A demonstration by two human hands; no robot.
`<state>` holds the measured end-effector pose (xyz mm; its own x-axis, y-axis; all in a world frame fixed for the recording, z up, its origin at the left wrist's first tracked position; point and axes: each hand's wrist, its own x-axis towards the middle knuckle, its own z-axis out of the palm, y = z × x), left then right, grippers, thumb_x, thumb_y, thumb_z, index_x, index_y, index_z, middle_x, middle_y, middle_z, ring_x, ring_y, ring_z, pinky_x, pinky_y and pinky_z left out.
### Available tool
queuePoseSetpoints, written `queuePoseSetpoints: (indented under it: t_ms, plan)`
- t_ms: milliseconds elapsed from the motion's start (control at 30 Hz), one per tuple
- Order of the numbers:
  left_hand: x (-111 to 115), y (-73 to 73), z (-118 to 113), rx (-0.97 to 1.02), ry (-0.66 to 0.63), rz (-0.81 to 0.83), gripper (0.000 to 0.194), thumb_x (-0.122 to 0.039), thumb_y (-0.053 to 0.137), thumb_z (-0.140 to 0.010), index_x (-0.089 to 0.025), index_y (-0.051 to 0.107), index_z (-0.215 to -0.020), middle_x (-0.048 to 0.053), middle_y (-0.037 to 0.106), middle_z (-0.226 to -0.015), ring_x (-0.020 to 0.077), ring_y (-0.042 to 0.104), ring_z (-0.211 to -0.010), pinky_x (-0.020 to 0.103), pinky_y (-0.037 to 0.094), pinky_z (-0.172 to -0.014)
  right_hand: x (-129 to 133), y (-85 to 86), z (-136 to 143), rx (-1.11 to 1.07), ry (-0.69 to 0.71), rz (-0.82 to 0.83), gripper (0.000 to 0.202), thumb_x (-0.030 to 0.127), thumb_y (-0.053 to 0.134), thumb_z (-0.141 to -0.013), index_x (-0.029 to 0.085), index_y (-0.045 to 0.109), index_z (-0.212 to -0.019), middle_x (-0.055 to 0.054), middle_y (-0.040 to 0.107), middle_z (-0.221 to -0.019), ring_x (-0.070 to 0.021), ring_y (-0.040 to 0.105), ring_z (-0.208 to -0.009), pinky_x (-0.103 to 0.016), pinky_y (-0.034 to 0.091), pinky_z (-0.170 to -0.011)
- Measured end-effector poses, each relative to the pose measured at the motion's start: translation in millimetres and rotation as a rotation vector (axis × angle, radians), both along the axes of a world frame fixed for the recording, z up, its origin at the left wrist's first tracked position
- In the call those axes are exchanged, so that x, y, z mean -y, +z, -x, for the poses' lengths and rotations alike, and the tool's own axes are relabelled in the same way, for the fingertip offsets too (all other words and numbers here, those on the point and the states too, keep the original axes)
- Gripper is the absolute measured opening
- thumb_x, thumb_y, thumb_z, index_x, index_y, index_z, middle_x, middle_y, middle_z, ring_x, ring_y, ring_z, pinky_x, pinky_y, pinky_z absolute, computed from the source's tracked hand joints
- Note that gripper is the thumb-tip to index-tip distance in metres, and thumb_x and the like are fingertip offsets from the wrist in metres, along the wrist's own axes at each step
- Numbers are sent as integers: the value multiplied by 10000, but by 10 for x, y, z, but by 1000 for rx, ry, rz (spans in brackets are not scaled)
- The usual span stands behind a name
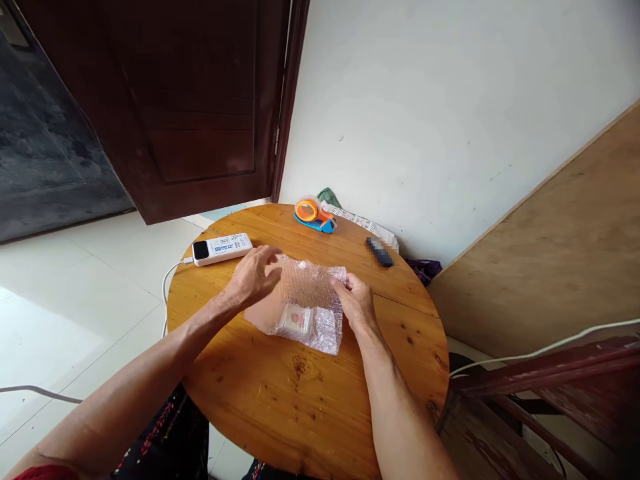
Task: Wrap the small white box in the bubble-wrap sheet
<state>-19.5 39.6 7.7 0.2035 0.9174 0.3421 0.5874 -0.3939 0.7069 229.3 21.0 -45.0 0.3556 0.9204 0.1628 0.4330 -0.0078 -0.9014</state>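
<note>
A sheet of clear bubble wrap lies on the round wooden table in front of me. On its near part rests a small whitish flat item with a reddish mark; its kind I cannot make out. My right hand pinches the right edge of the bubble wrap between thumb and fingers. Over the upper left corner of the wrap is my left hand, with thumb and fingers apart and nothing visible in it.
On the wooden table stand a white power bank with a cable at the left and an orange and blue tape dispenser at the back. A dark, pixelated object lies at the right. The wall rises behind.
</note>
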Motion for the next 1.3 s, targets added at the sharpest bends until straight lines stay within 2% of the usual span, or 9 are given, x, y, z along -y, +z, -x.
queuePoseSetpoints:
  t_ms: [100,167,467,633,733,833,967,1100,1300]
  plan:
    - [189,139,-2,-168,-409,65,582,-236,590,-711,-189,563,-1290,80,695,-1144,250,623,-1028,398,494,-914,-2,-4,-7,86,-1,1,245,428,605,-692,193,650,-744,27,609,-624,-142,498,-586,-247,356,-559]
    - [267,188,-10,-278,-550,154,658,-234,596,-689,-178,536,-1342,93,692,-1187,265,628,-1062,401,497,-935,-1,1,-3,135,-3,5,241,410,588,-695,194,661,-774,16,638,-656,-155,529,-612,-251,374,-576]
    - [412,230,29,-462,-511,70,436,-222,612,-728,-192,680,-1157,83,698,-969,241,648,-904,367,490,-875,-13,17,-6,291,-16,46,227,408,542,-735,203,637,-756,11,645,-664,-162,546,-625,-252,386,-587]
    - [1005,305,88,-590,-568,-58,320,-93,556,-762,-239,714,-998,71,676,-915,251,619,-909,446,445,-915,35,92,24,379,-56,103,199,371,582,-759,229,669,-869,-11,710,-771,-194,599,-704,-271,380,-624]
    - [1349,251,152,-590,-758,47,450,-121,634,-734,-288,660,-1151,50,675,-1043,246,621,-974,381,473,-880,79,162,62,513,-72,204,241,347,610,-792,256,673,-1006,-23,745,-865,-217,637,-772,-282,374,-647]
    - [1443,226,207,-517,-861,172,457,-152,656,-736,-305,652,-1167,31,685,-1076,226,646,-966,333,492,-846,115,217,90,652,-69,303,298,341,592,-851,269,639,-1137,-29,757,-928,-231,664,-841,-293,388,-672]
    - [1270,259,157,-385,-714,258,267,-157,536,-850,-243,695,-1046,26,709,-931,165,660,-794,286,503,-739,146,251,95,695,-73,330,372,327,585,-879,255,583,-1244,-44,752,-1003,-243,676,-929,-306,408,-708]
    - [1121,149,-8,-450,-363,44,228,-149,469,-890,-174,687,-952,82,672,-905,203,627,-816,348,512,-746,160,273,86,718,-81,311,408,298,585,-881,220,558,-1280,-78,728,-1088,-256,661,-1021,-323,430,-749]
    - [1286,-201,-194,-519,-489,-137,159,-117,506,-884,-194,621,-961,77,628,-1141,234,583,-1021,403,526,-905,163,246,68,730,-99,282,413,309,601,-867,221,563,-1268,-93,699,-1118,-265,643,-1018,-342,444,-765]
